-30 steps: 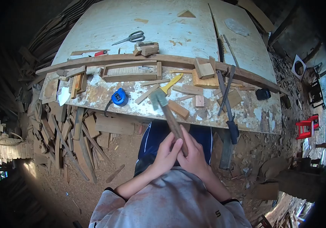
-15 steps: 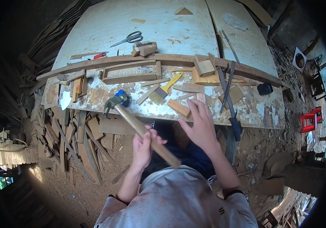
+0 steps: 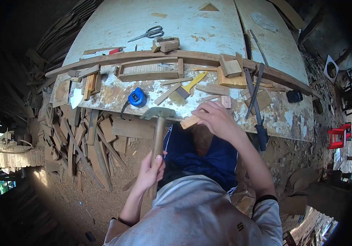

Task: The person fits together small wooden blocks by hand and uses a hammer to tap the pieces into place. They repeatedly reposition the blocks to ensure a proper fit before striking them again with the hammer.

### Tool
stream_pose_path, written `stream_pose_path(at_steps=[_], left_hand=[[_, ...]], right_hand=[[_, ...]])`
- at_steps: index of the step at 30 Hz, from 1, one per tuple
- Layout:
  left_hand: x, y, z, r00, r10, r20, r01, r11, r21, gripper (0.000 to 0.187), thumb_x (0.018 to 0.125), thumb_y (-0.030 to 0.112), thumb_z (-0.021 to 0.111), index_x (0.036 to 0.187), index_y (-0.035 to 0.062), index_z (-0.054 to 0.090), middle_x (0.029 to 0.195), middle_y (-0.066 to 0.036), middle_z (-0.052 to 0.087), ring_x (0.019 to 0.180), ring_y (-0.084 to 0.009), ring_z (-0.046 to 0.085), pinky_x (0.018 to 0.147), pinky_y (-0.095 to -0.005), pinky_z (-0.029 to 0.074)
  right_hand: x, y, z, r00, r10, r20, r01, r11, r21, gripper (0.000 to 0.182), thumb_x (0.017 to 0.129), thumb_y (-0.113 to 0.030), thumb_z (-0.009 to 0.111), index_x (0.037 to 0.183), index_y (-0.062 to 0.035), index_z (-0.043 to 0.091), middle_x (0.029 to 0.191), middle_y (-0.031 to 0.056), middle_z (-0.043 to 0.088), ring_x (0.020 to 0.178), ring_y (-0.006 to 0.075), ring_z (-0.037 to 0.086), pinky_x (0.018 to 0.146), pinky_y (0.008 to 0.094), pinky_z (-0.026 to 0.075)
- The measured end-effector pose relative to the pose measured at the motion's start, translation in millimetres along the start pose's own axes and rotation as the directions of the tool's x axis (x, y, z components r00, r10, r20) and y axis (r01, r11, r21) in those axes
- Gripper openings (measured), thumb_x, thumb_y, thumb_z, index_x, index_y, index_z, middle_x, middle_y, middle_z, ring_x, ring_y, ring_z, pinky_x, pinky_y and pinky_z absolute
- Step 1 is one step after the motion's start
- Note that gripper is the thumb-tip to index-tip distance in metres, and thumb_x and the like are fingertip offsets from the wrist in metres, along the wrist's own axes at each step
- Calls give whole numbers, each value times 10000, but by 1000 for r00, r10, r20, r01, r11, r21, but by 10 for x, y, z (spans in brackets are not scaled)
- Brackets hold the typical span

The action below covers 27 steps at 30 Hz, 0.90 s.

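Observation:
My left hand (image 3: 152, 169) is closed around the wooden handle of a claw hammer (image 3: 158, 137), whose metal head points up towards the bench's front edge. In my right hand (image 3: 215, 117) is a small wooden block (image 3: 190, 121), gripped from above at the bench edge. A blue tape measure (image 3: 137, 97) lies left of the hammer head. Just beyond the block, a yellow-handled paintbrush (image 3: 190, 85) rests across a thin wood strip (image 3: 168, 94).
A long wooden beam (image 3: 200, 58) crosses the workbench (image 3: 114, 92). Scissors (image 3: 148, 33), a wooden frame (image 3: 149, 75) and two long dark tools (image 3: 254, 94) lie on the bench. Scrap wood (image 3: 88, 143) is piled below left; a red stool (image 3: 339, 137) stands at right.
My right hand has taken hold of the wooden block and drawn it to the bench edge. The hammer has swung more upright in my left hand, uncovering the tape measure.

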State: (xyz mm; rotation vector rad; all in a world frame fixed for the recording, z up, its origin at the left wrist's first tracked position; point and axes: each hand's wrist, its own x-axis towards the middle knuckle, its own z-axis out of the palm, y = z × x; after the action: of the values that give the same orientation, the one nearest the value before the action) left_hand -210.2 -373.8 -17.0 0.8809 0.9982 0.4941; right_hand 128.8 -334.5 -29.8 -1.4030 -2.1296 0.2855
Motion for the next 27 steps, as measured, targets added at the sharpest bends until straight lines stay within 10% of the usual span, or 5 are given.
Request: stream_pose_path(at_steps=[7, 10, 27], left_hand=[[-78, -220, 117, 990, 130, -46, -111, 951, 290, 298, 1157, 323, 570, 1278, 52, 592, 742, 47, 483, 543, -32, 410, 475, -219, 327], [-117, -266, 73, 946, 315, -73, -239, 832, 501, 242, 1087, 231, 660, 1191, 12, 666, 805, -45, 632, 661, -148, 611, 638, -315, 495], [-313, -119, -28, 948, 315, -41, -215, 733, 645, 239, 1032, 192, 702, 1193, 17, 680, 839, -137, 692, 717, -253, 686, 705, -378, 533]], right_hand=[[49, 195, 2, 1000, 19, 4, -19, 998, 65, 360, 860, -227, 829, 1177, -64, 771, 1134, 94, 731, 1137, 330, 669, 1047, 448, 491], [67, 185, -19, 997, 68, 24, -70, 994, 88, 363, 851, -238, 835, 1161, -62, 770, 1131, 93, 733, 1149, 327, 670, 1044, 452, 492], [135, 289, -14, 993, -95, 68, 85, 988, 130, 325, 808, -163, 833, 1094, -36, 747, 1072, 103, 702, 1107, 341, 680, 983, 448, 541]])
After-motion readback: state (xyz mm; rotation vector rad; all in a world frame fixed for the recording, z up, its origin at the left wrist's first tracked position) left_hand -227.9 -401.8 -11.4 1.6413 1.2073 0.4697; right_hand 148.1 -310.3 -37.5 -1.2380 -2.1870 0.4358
